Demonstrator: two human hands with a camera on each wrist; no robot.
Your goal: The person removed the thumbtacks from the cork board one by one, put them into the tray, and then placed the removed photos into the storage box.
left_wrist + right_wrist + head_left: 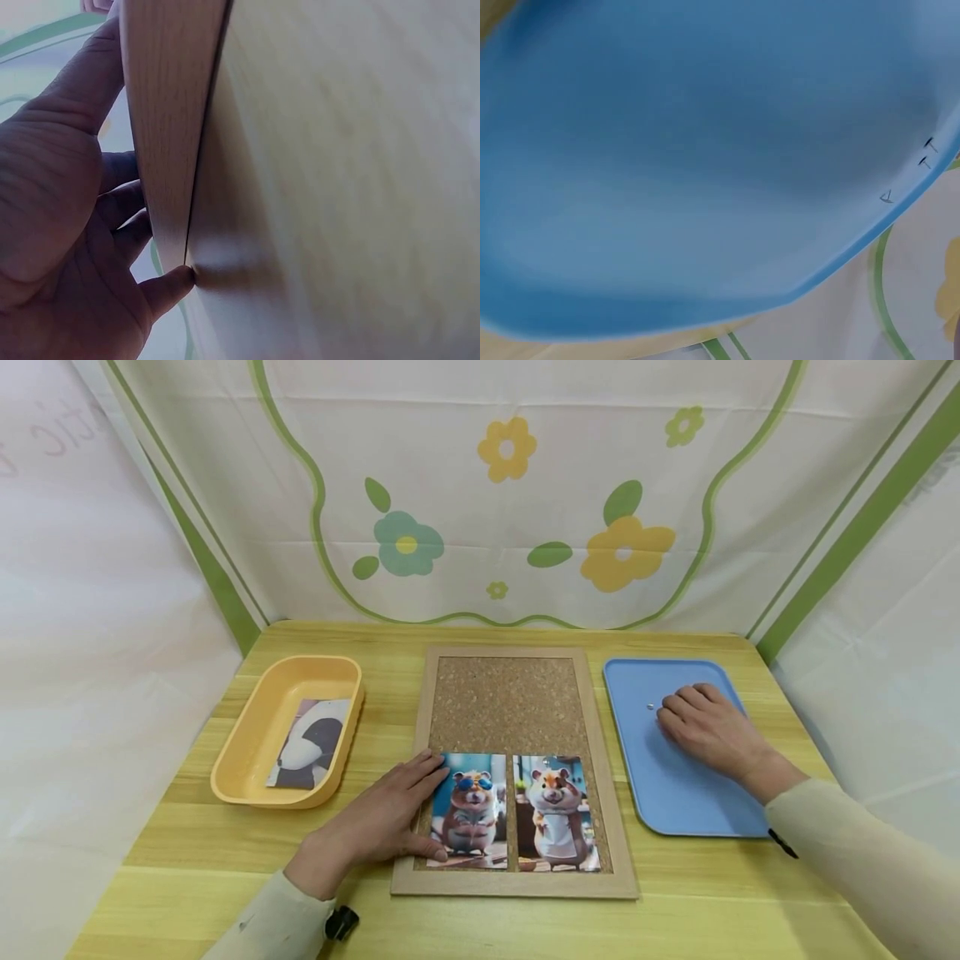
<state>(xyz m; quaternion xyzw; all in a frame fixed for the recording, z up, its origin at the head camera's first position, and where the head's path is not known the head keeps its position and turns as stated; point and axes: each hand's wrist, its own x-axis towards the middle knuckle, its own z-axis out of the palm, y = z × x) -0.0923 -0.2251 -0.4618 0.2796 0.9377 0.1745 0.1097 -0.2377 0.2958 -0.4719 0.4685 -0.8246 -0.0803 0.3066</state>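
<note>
A framed cork board lies flat, with two hamster photos side by side on its lower half. My left hand rests on the board's left frame, its fingers fairly straight. Its fingertips and thumb touch the left edge of the sunglasses hamster photo. A small pin shows at the top of the apron hamster photo. Over the blue tray my right hand has its fingers curled, beside a small thumbtack. Its fingertips are hidden, so I cannot tell whether they pinch anything.
At the left stands a yellow basket with a panda-like picture card inside. Several thumbtacks lie near the tray's rim in the right wrist view. A flowered white curtain hangs behind the wooden table.
</note>
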